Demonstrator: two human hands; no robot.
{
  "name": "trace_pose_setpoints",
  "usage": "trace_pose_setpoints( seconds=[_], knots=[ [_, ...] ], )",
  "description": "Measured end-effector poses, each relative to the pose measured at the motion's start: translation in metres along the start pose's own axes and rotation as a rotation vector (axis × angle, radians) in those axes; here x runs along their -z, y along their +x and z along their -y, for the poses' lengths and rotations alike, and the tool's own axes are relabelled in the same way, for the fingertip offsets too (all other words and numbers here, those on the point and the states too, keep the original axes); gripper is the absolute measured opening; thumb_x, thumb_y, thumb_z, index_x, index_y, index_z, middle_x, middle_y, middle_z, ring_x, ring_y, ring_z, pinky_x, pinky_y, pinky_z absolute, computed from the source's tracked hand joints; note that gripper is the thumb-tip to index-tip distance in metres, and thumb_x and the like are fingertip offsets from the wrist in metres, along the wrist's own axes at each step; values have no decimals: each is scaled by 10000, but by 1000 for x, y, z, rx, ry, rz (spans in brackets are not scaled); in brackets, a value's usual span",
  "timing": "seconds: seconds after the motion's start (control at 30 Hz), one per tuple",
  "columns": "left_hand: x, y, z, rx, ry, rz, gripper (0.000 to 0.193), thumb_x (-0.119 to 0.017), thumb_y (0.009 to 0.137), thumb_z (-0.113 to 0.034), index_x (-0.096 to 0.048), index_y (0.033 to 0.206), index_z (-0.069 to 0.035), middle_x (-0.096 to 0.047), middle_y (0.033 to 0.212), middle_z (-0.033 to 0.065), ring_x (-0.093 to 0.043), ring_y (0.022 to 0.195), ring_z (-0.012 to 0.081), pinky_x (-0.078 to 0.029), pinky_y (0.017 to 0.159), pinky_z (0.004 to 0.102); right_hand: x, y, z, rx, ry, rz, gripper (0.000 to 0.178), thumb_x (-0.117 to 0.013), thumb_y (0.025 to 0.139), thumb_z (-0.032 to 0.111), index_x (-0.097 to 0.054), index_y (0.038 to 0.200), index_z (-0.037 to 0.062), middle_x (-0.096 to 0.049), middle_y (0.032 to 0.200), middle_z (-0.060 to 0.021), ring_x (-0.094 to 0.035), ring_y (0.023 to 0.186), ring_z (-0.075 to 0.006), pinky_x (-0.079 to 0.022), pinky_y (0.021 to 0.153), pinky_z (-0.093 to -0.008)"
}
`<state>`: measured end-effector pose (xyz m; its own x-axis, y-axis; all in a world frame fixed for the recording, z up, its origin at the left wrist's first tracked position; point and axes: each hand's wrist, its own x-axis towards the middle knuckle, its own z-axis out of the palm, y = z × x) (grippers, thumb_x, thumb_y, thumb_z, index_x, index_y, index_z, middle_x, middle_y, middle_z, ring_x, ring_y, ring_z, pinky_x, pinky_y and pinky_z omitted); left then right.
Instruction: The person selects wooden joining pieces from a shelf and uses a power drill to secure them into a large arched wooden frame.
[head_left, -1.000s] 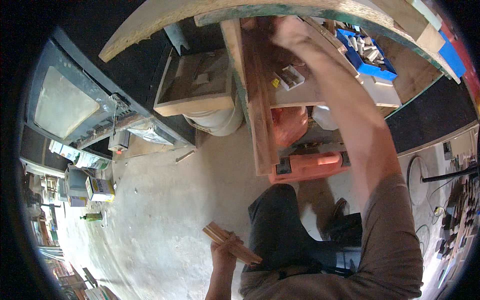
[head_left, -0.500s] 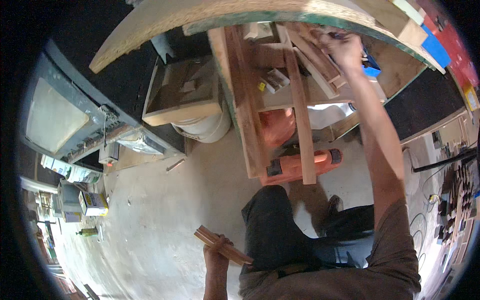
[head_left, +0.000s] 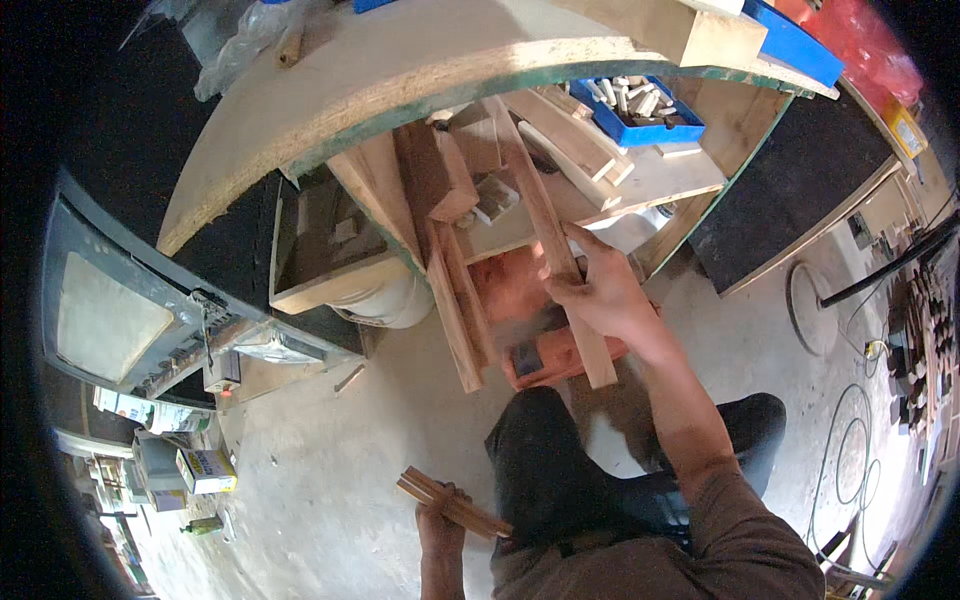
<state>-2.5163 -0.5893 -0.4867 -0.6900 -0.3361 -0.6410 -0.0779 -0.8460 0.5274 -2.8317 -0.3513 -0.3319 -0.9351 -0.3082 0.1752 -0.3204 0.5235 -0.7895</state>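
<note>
My right hand (head_left: 600, 290) grips a long wooden slat (head_left: 535, 200) near its lower end; the slat runs from the shelf under the workbench down past my hand. My left hand (head_left: 445, 520) hangs low beside my dark trouser leg and is closed around a small bundle of thin wooden sticks (head_left: 450, 503). Other boards (head_left: 445, 270) lean out of the same shelf to the left of the slat. An orange power tool (head_left: 560, 355) lies on the floor just below my right hand.
A thick curved workbench top (head_left: 400, 75) spans the upper frame. On the shelf sits a blue tray of small pale blocks (head_left: 635, 110). A wooden box (head_left: 320, 250) over a white bucket (head_left: 385, 300) stands left. Cables (head_left: 850, 440) lie on the concrete floor at right.
My right hand slid from the top of the shelf down the slat and has pulled it outward. The view shifted upward over the bench. My left hand kept its sticks.
</note>
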Motion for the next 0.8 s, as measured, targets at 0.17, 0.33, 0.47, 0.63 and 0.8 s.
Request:
trace_pose_setpoints(
  seconds=[0.17, 0.33, 0.47, 0.63, 0.8],
  knots=[
    [-10, 7, 0, 1, 36, 68, 187, -611, 837, 13, -536, 1002, -31, -600, 870, 111, -613, 797, 251, -527, 715, 407, -21, 25, 33, 98, -255, -84, 605, -756, 771, 329, -556, 1239, 2, -670, 856, -224, -676, 810, -356, -531, 736, -442],
    [-4, 5, -3, 9, 24, -4, 192, -602, 832, 30, -539, 1004, -28, -600, 869, 108, -613, 804, 252, -529, 718, 397, -36, 67, 14, 240, -530, -438, 468, -707, 814, 364, -632, 1109, 8, -669, 821, -187, -652, 795, -379, -523, 700, -442],
    [5, 2, 2, -3, 21, 3, 202, -611, 816, 41, -539, 994, -25, -594, 859, 103, -611, 802, 260, -528, 725, 399, -4, 110, -47, -29, -893, -797, 394, -587, 884, 358, -627, 1047, 2, -625, 1123, -186, -549, 1103, -334, -421, 952, -485],
    [10, 2, 4, 21, 61, -65, 197, -622, 814, 20, -541, 988, -25, -595, 850, 100, -611, 790, 264, -528, 731, 403, -22, 107, -28, 254, -711, -638, 270, -574, 756, 60, -661, 1010, 84, -664, 1093, -133, -597, 1044, -345, -435, 937, -515],
    [0, -1, 1, -3, 50, -24, 218, -641, 803, 14, -539, 991, -28, -591, 845, 100, -611, 779, 265, -529, 725, 404, -40, 101, -26, 677, -631, -476, 328, -576, 763, 59, -638, 1085, 74, -654, 1114, -130, -616, 1068, -281, -469, 974, -387]
  ],
)
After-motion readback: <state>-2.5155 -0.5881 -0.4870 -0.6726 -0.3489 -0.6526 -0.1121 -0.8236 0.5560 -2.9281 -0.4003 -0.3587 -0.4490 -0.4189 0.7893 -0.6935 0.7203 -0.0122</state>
